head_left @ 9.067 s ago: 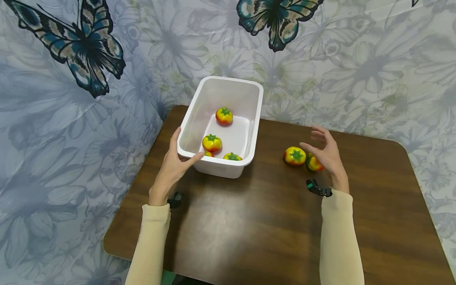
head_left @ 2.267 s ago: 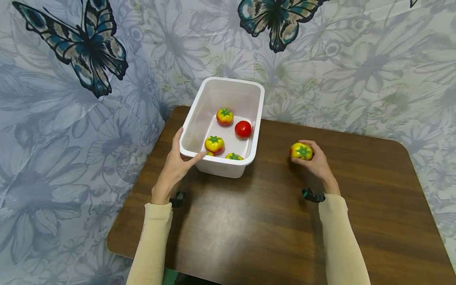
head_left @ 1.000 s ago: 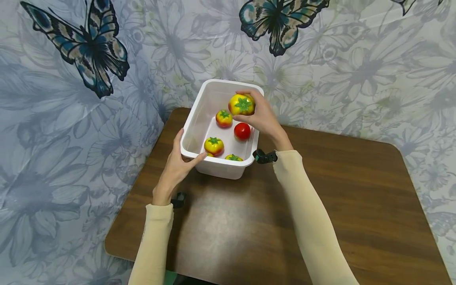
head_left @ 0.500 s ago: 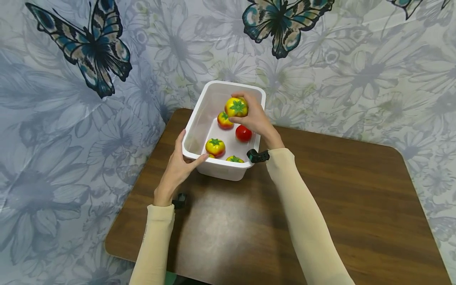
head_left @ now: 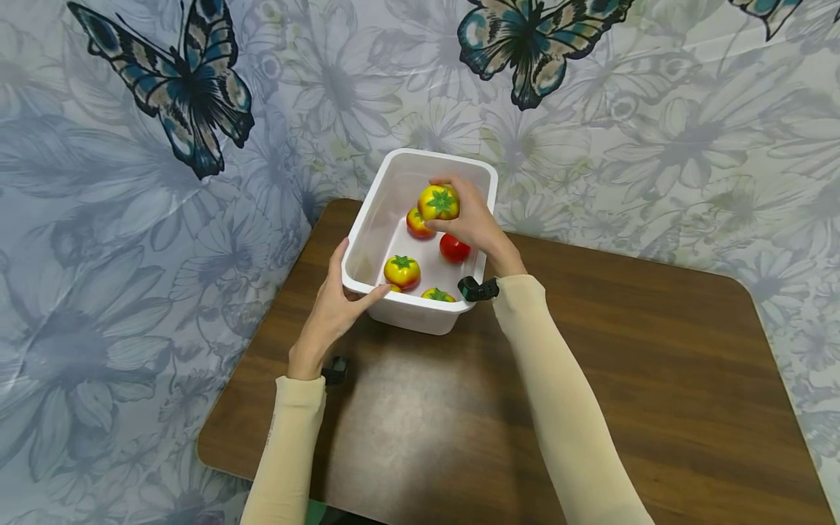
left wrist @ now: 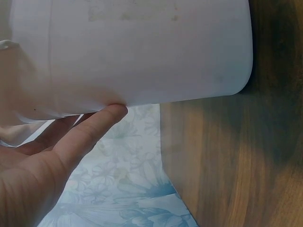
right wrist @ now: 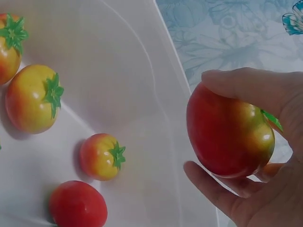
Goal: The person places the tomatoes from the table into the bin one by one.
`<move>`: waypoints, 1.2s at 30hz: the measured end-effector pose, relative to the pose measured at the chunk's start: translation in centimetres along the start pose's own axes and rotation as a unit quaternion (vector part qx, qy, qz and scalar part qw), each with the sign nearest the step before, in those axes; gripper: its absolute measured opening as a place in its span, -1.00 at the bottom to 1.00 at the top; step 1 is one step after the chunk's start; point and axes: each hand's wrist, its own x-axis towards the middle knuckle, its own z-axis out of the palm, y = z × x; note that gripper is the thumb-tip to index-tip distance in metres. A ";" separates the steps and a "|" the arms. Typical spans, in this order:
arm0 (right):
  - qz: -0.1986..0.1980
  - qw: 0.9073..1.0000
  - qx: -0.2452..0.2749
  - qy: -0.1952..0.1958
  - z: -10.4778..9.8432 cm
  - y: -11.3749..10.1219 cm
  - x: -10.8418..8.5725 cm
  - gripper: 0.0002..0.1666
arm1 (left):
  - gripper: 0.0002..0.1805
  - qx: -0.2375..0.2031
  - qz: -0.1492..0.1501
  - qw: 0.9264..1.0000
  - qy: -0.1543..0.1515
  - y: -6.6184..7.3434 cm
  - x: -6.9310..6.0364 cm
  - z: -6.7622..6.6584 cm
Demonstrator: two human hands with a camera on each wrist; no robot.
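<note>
My left hand grips the near left corner of a white plastic bin, its thumb over the front rim. In the left wrist view its fingers lie against the bin's outer wall. My right hand holds a yellow-red tomato with a green star-shaped top, thumb on one side and fingers on the other, above the bin's inside. In the right wrist view the red underside of this tomato shows. Below lie several more tomatoes, among them a yellow-red one and a red one.
The bin stands at the back left of a brown wooden table. Behind it hangs a flowered cloth with printed butterflies. Each wrist wears a black strap, such as the right strap.
Two tomatoes lay on the table at first. A red one has since appeared in the bin, and my right hand has carried the other leftward over it. My left hand stays on the rim.
</note>
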 end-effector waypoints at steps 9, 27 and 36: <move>0.012 0.999 0.027 -0.019 -0.8 0.0 -0.9 -0.13 | 0.18 0.002 0.004 1.000 0.001 -0.2 0.0 -0.3; 0.003 0.999 -0.050 0.020 -7.5 4.0 -7.3 -0.16 | 0.24 0.038 0.004 0.999 0.013 0.0 0.4 -1.8; 0.047 0.972 -0.223 0.051 -10.4 5.4 -9.5 0.04 | 0.25 0.224 0.003 0.975 -0.003 2.9 1.3 -3.3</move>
